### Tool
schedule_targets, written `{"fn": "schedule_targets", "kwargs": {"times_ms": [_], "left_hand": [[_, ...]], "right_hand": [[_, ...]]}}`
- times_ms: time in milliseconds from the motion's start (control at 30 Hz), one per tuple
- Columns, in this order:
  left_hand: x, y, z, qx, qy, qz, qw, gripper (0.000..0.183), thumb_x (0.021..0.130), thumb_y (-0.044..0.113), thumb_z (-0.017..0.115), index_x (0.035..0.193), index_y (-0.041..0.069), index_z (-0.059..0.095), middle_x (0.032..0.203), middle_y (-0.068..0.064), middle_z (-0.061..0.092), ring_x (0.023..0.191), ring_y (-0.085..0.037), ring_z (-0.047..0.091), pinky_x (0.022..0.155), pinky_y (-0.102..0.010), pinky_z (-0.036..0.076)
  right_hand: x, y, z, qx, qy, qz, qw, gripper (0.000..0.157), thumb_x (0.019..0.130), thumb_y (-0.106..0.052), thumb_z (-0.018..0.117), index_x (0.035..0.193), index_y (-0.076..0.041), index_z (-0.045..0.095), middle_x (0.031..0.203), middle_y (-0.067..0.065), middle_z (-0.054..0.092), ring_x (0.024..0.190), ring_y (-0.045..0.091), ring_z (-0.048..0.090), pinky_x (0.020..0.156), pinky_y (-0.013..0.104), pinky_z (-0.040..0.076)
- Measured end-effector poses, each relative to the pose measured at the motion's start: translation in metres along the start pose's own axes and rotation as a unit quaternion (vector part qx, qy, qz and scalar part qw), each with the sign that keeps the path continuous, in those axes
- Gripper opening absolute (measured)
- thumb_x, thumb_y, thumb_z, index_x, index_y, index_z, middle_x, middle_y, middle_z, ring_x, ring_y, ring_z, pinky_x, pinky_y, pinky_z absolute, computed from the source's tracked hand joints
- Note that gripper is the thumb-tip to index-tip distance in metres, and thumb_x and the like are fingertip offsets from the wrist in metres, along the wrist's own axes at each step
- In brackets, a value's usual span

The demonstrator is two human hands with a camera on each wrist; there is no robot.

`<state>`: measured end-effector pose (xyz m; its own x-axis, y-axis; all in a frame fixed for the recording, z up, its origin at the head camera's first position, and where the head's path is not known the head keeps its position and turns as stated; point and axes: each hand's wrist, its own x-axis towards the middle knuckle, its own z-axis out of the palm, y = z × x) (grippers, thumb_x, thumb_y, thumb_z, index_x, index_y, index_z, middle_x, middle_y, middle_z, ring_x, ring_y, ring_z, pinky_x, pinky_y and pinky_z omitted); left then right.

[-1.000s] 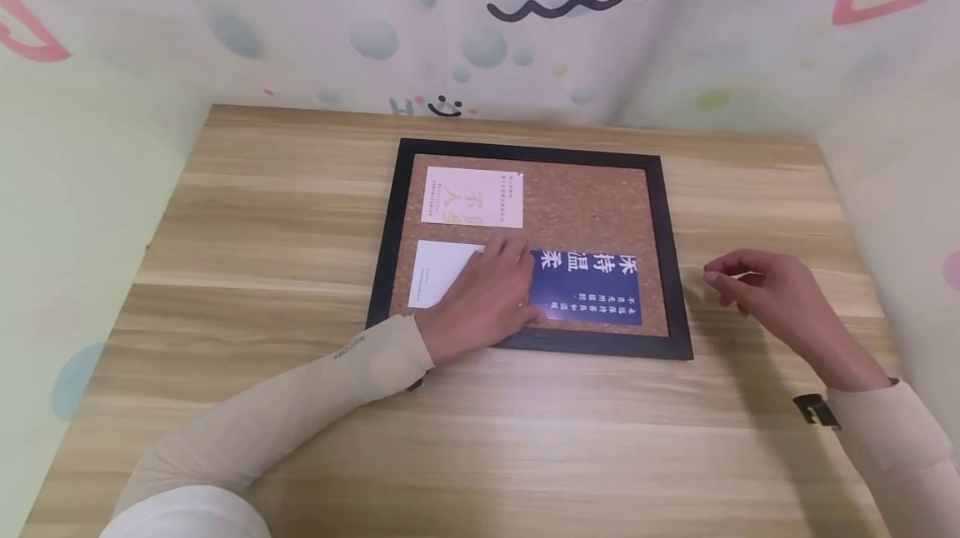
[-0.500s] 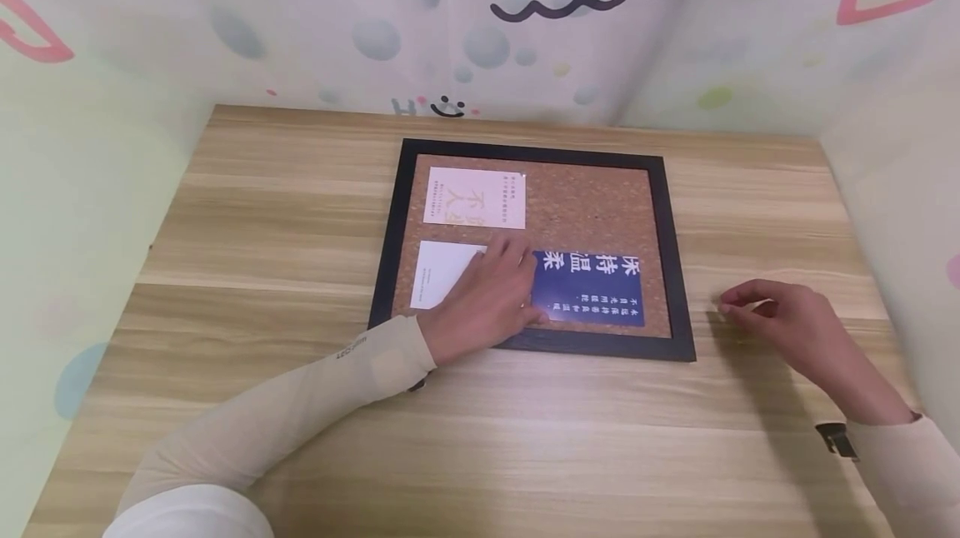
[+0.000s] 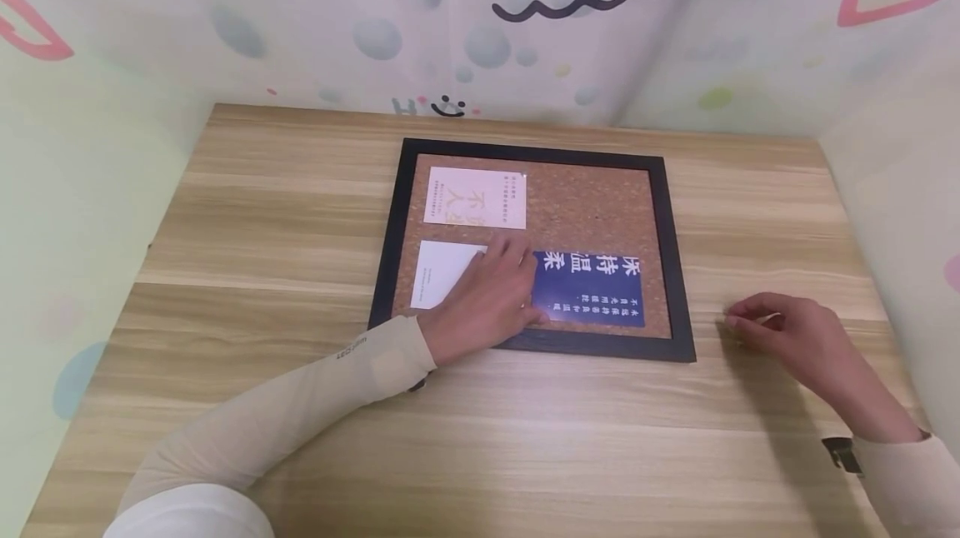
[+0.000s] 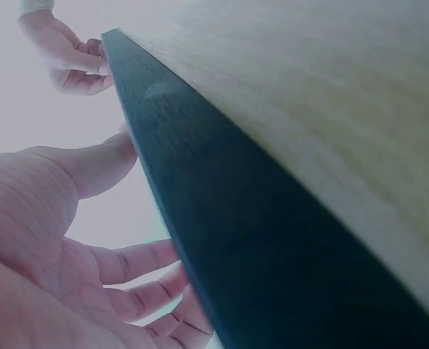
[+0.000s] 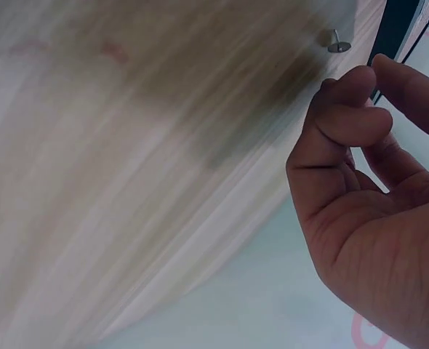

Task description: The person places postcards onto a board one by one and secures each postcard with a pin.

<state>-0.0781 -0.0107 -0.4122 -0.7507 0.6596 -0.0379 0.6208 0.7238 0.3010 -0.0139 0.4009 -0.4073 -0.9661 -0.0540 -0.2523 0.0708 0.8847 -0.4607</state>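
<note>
A cork board [image 3: 588, 209] in a black frame [image 3: 672, 271] lies on the wooden table. My left hand [image 3: 476, 301] rests across its front part, fingers slightly bent, covering where a white card [image 3: 444, 267] and a dark blue card [image 3: 600, 309] come close together. In the left wrist view, the black frame edge crosses in front of that hand. Off the board's right side is my right hand [image 3: 802, 342], low over the table, fingers loosely curled and thumb near the index fingertip. A metal thumbtack [image 5: 338, 46] shows just beyond its fingertips [image 5: 358, 80], apart from them.
A pale pink card [image 3: 476, 198] lies at the board's back left. The wooden table [image 3: 570, 438] extends around the frame. A printed white wall covering [image 3: 337, 30] rises behind the table, and pale walls stand at both sides.
My right hand has moved right and toward the table's front edge, away from the frame, slowing in the last half second. The left hand and the cards stay in place.
</note>
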Motion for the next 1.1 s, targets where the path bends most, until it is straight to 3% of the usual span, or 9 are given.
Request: {"fn": "schedule_targets", "kwargs": {"times_ms": [200, 567, 867, 1100], "left_hand": [[-0.0002, -0.0001, 0.0004, -0.002, 0.001, -0.003, 1.0, 0.072, 0.095, 0.049, 0.087, 0.135, -0.009, 0.069, 0.142, -0.016, 0.055, 0.13, -0.029, 0.042, 0.081, -0.035, 0.054], [0.0, -0.0001, 0.0008, 0.001, 0.008, 0.002, 1.0, 0.069, 0.094, 0.05, 0.088, 0.13, -0.007, 0.071, 0.136, -0.013, 0.056, 0.128, -0.029, 0.043, 0.078, -0.032, 0.051], [-0.0002, -0.0006, 0.0012, 0.004, 0.01, 0.004, 0.9999, 0.058, 0.094, 0.051, 0.087, 0.115, -0.002, 0.074, 0.132, -0.012, 0.055, 0.125, -0.028, 0.043, 0.073, -0.03, 0.05], [0.0003, -0.0003, 0.0004, 0.002, 0.008, 0.003, 1.0, 0.061, 0.094, 0.05, 0.087, 0.119, -0.004, 0.074, 0.135, -0.013, 0.056, 0.128, -0.029, 0.043, 0.076, -0.032, 0.051]], "right_hand": [[-0.0021, 0.0047, -0.0054, -0.027, -0.023, 0.008, 0.999, 0.022, 0.105, -0.025, 0.079, 0.11, -0.004, 0.082, 0.1, 0.008, 0.081, 0.09, 0.02, 0.07, 0.068, 0.025, 0.05], [-0.0058, 0.0093, -0.0068, -0.036, -0.046, 0.032, 0.998, 0.028, 0.106, -0.032, 0.078, 0.107, -0.004, 0.081, 0.106, 0.014, 0.081, 0.091, 0.019, 0.064, 0.07, 0.028, 0.049], [-0.0071, 0.0069, -0.0072, -0.031, -0.064, 0.046, 0.996, 0.033, 0.107, -0.035, 0.076, 0.11, -0.002, 0.08, 0.11, 0.017, 0.08, 0.09, 0.02, 0.062, 0.066, 0.028, 0.05], [-0.0093, 0.0059, -0.007, -0.034, -0.064, 0.048, 0.996, 0.035, 0.107, -0.035, 0.076, 0.112, -0.001, 0.082, 0.111, 0.02, 0.08, 0.089, 0.02, 0.063, 0.066, 0.029, 0.051]]}}
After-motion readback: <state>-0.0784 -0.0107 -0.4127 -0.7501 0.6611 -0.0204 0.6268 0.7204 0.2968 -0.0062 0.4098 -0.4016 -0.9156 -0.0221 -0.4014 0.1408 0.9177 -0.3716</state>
